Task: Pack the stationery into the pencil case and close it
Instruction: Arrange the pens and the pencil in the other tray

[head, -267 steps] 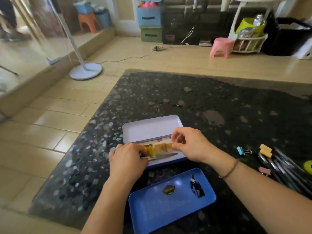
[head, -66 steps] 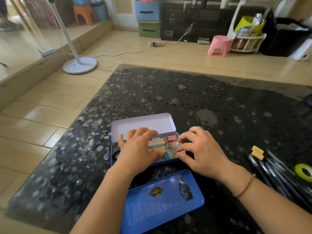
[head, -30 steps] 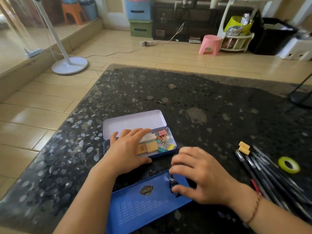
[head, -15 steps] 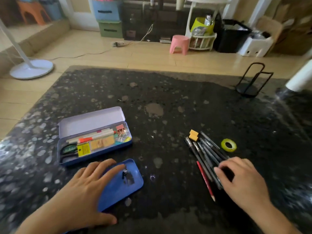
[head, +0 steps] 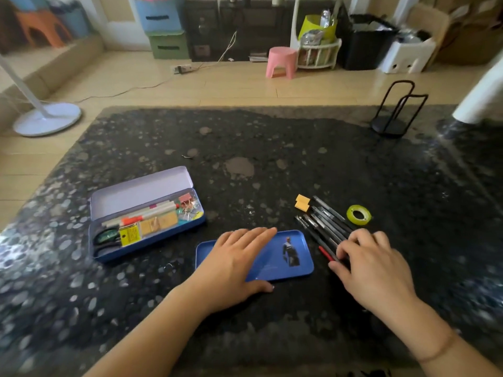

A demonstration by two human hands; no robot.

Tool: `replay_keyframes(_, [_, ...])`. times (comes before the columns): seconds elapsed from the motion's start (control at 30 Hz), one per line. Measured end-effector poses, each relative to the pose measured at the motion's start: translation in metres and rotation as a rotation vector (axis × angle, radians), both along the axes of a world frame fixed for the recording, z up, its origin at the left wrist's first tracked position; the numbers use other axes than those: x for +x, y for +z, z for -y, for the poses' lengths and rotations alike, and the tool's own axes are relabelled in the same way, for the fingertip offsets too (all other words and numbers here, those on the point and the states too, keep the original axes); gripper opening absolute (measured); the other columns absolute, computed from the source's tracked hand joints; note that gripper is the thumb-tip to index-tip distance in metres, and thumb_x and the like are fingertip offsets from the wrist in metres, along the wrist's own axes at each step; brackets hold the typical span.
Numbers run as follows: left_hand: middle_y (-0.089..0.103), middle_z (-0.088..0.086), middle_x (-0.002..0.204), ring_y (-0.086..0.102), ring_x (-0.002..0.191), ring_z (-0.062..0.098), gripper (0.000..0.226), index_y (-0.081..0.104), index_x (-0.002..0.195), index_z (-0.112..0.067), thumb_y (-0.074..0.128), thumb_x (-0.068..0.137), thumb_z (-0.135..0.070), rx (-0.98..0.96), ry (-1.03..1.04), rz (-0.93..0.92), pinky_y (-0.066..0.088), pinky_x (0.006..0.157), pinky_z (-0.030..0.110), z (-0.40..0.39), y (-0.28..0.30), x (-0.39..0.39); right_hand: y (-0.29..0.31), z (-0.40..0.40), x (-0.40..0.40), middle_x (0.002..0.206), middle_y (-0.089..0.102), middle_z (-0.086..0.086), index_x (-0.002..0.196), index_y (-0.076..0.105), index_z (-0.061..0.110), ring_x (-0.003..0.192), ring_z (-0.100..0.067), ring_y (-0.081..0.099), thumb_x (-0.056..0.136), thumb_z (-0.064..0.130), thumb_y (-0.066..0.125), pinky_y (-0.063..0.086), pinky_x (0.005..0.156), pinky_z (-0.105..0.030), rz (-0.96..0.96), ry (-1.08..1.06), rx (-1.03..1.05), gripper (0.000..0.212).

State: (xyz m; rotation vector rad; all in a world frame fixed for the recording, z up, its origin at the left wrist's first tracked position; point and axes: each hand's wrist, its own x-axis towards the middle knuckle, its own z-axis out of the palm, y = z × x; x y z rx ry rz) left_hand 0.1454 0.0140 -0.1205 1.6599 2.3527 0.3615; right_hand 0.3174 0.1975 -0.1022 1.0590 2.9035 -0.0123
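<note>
Shifting: left hand (head: 234, 263) now on blue tray (head: 295, 257) | right hand (head: 373, 265) now on pens (head: 325, 224)

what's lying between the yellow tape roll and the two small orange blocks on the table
In the head view, the tips of the dark pens lie between the tape roll and the orange blocks.

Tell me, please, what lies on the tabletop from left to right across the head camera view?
Open pencil case → left hand on the blue tray → orange erasers → dark pens → right hand at the pens' near ends, yellow tape roll → black wire stand.
</note>
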Motion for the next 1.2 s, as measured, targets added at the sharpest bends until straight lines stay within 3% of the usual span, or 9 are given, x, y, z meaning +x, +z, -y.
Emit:
replay_keyframes(0.1, [0.009,-0.018,0.158,0.010,0.145,0.009,0.104,-0.008,0.147,-0.044,0.058,0.073,-0.074,0.018,0.043,-0.068,0.003,0.120,0.045,-0.006,-0.001,0.003,0.002,-0.002,0.001,0.099,0.042,0.011,0.084,0.053,0.037,0.094,-0.010,0.035,0.080,0.058,0.059,0.040,0.070,-0.026,0.047,-0.075,-0.055,0.022])
replay_keyframes(0.23, [0.002,-0.019,0.158,0.002,0.145,0.009,0.110,-0.015,0.145,-0.046,0.054,0.068,-0.081,0.114,0.210,-0.048,-0.004,0.119,0.044,0.008,0.003,0.004,0.006,-0.011,0.005,0.096,0.049,0.010,0.079,0.057,0.036,0.087,-0.011,0.035,0.082,0.052,0.061,0.037,0.063,-0.028,-0.141,-0.158,-0.125,0.017])
replay_keyframes(0.4, [0.001,-0.018,0.158,0.004,0.145,0.009,0.104,-0.015,0.141,-0.053,0.056,0.070,-0.078,0.226,0.293,0.072,0.008,0.120,0.043,0.022,0.001,-0.001,0.012,0.008,-0.021,0.081,0.048,0.015,0.083,0.061,0.036,0.081,-0.007,0.042,0.083,0.046,0.062,0.032,0.059,-0.021,-0.380,0.042,-0.191,0.010])
replay_keyframes(0.5, [0.010,-0.019,0.156,0.010,0.143,0.007,0.103,-0.007,0.146,-0.048,0.051,0.068,-0.084,0.167,0.209,-0.011,0.004,0.119,0.040,0.025,-0.006,0.000,0.001,0.024,-0.037,0.071,0.048,0.016,0.091,0.062,0.035,0.077,-0.008,0.047,0.083,0.050,0.059,0.038,0.063,-0.024,-0.359,0.224,-0.236,0.018])
replay_keyframes(0.57, [0.020,-0.018,0.154,0.020,0.141,0.012,0.097,0.003,0.148,-0.045,0.044,0.070,-0.085,0.102,0.149,-0.086,0.007,0.117,0.039,0.025,-0.012,-0.001,0.002,0.018,-0.037,0.073,0.050,0.016,0.095,0.060,0.035,0.079,-0.009,0.050,0.085,0.049,0.058,0.045,0.066,-0.029,-0.388,0.160,-0.198,0.018])
replay_keyframes(0.7, [0.032,-0.017,0.147,0.030,0.134,0.012,0.087,0.023,0.146,-0.040,0.045,0.072,-0.080,0.092,0.143,-0.083,0.017,0.109,0.032,0.022,-0.015,-0.006,0.010,-0.008,-0.023,0.095,0.050,0.011,0.098,0.054,0.034,0.088,-0.011,0.048,0.085,0.045,0.062,0.041,0.061,-0.027,-0.116,-0.130,-0.126,0.019])
replay_keyframes(0.87, [0.025,-0.021,0.150,0.021,0.137,0.008,0.094,0.008,0.148,-0.044,0.052,0.071,-0.078,0.097,0.148,-0.030,0.007,0.111,0.029,0.021,-0.014,-0.007,0.007,-0.008,-0.028,0.103,0.051,0.006,0.099,0.058,0.030,0.091,-0.012,0.048,0.087,0.039,0.061,0.041,0.061,-0.026,-0.014,-0.184,-0.123,0.016])
replay_keyframes(1.03, [-0.001,-0.019,0.157,0.006,0.140,0.001,0.113,-0.013,0.144,-0.049,0.068,0.068,-0.068,0.169,0.158,0.054,0.010,0.117,0.034,0.018,-0.014,-0.004,0.005,-0.005,-0.028,0.111,0.048,0.011,0.096,0.060,0.030,0.106,-0.013,0.042,0.087,0.037,0.059,0.041,0.080,-0.028,-0.205,-0.024,-0.040,0.012])
replay_keyframes(1.2, [-0.007,-0.012,0.156,0.002,0.138,-0.002,0.127,-0.009,0.147,-0.043,0.081,0.058,-0.057,0.286,0.188,0.125,0.017,0.112,0.034,0.013,-0.017,-0.005,-0.007,0.027,-0.048,0.107,0.054,0.010,0.091,0.063,0.027,0.097,-0.017,0.050,0.082,0.031,0.065,0.043,0.075,-0.033,-0.325,0.320,-0.060,0.009])
